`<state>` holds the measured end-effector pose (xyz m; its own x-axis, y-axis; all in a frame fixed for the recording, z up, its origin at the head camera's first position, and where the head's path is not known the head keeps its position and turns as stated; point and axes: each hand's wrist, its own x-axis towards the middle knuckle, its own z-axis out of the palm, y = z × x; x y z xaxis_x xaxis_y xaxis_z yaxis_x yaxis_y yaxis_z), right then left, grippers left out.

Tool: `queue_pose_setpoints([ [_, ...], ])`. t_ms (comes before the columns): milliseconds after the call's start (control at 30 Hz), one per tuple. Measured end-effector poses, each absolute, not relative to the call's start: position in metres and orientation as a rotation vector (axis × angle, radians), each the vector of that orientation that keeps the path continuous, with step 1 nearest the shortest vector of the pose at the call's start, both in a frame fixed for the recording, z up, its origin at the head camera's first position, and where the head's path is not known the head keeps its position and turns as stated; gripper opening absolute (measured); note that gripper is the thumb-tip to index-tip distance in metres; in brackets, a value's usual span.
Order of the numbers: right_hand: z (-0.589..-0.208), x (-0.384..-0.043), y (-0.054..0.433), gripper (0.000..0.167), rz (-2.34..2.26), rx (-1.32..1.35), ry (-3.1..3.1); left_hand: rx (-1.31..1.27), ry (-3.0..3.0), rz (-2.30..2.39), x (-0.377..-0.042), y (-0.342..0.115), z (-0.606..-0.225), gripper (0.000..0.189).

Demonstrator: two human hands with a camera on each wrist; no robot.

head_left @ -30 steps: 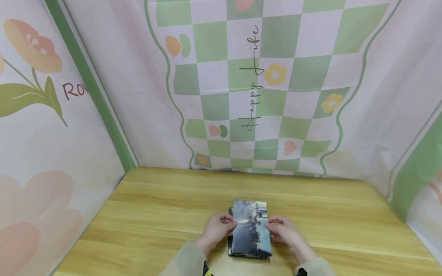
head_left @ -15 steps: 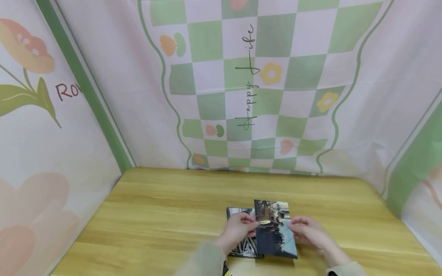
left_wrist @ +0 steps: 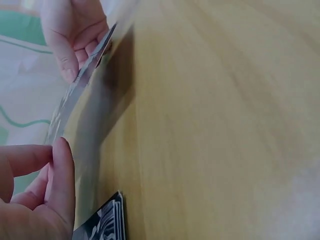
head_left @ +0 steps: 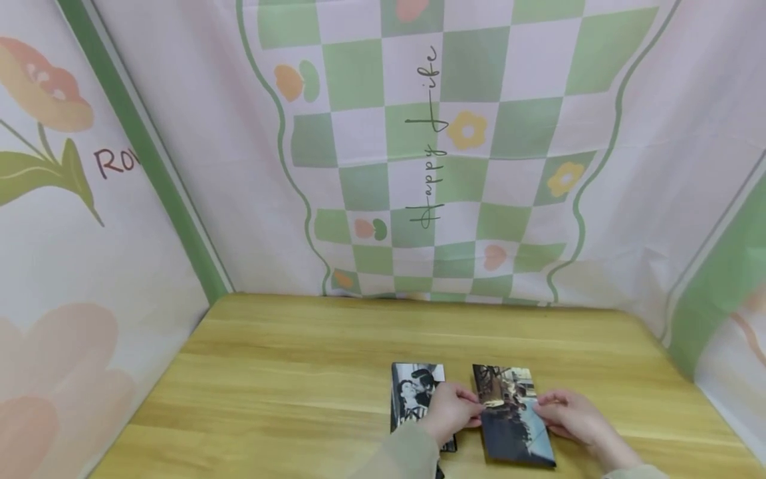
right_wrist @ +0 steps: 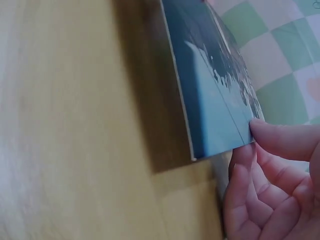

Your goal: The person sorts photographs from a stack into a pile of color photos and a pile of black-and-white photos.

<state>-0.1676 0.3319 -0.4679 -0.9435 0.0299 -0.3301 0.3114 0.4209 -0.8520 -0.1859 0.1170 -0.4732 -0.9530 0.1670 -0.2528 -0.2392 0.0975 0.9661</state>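
A photo card (head_left: 517, 432) with a dark and pale-blue picture is held between both hands, right of a small stack of cards. My left hand (head_left: 450, 411) pinches its left edge, and my right hand (head_left: 576, 420) pinches its right edge between thumb and fingers. In the right wrist view the card (right_wrist: 212, 112) is lifted, with its shadow on the wood below. The stack of cards (head_left: 413, 392), topped by a black-and-white picture of people, lies partly hidden behind my left hand and sleeve. Several layered edges of the stack (left_wrist: 120, 215) show in the left wrist view.
The wooden table (head_left: 287, 372) stretches out on both sides of the cards. A hanging cloth (head_left: 413, 186) with green checks and flowers stands behind its far edge, and a flower-printed cloth (head_left: 60, 266) stands at the left.
Both hands have carried the photo card rightward off the stack and slightly toward me. The black-and-white top picture, covered before, now shows. The stack has stayed in place.
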Motion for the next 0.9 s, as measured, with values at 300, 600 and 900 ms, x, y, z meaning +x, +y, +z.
queue_pose_setpoints([
  [300,-0.4701,-0.1676,0.3252,0.025,-1.335,0.303,2.621,-0.061,2.256,1.849,-0.1887,0.123,-0.4811,0.018],
  [600,-0.4724,-0.1735,0.327,0.02,-0.935,0.185,2.948,0.112,2.611,1.577,-0.1901,0.1236,-0.4825,0.023],
  [900,-0.4739,-0.1725,0.3282,0.019,-0.878,0.202,2.986,0.045,2.544,1.613,-0.1876,0.1255,-0.4787,0.021],
])
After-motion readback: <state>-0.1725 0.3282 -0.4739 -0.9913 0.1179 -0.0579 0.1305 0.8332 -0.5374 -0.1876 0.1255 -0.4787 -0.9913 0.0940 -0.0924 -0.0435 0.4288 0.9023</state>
